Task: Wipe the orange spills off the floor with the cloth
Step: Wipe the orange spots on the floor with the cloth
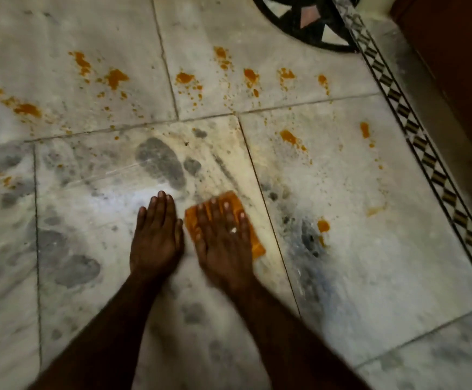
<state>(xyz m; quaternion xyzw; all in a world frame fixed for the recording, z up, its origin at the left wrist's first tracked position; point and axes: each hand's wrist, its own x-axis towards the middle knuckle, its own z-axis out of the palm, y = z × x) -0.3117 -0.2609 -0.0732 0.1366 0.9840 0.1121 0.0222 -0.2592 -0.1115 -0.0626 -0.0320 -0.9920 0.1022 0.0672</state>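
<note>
The marble floor [355, 249] fills nearly the whole view, pale slabs w/ grey blotches and thin joints crossing near the middle. Along the right side runs a dark patterned border strip [414, 130], w/ a brown wooden surface [454, 52] beyond it at top right; a black round inlay [308, 26] sits at the top edge. Orange spills [114, 77] scatter across the upper slabs in a loose band from left edge to right, w/ more drops on the right-hand slab, incl. one blob [323, 226] just right of the hands, and a smear at the far left edge. Both forearms come up from the bottom. Left hand [156, 235] lies flat on bare floor, palm down, fingers together and stretched out, gripping nothing. Right hand [223, 243] lies just beside it, also flat, fingers spread, pressing down on the cloth [257, 246] rather than closing round it; this hand looks motion-blurred. The cloth is orange, folded small, flat on the middle slab under the right palm, its edges showing past the fingertips and on both sides of the hand.
</note>
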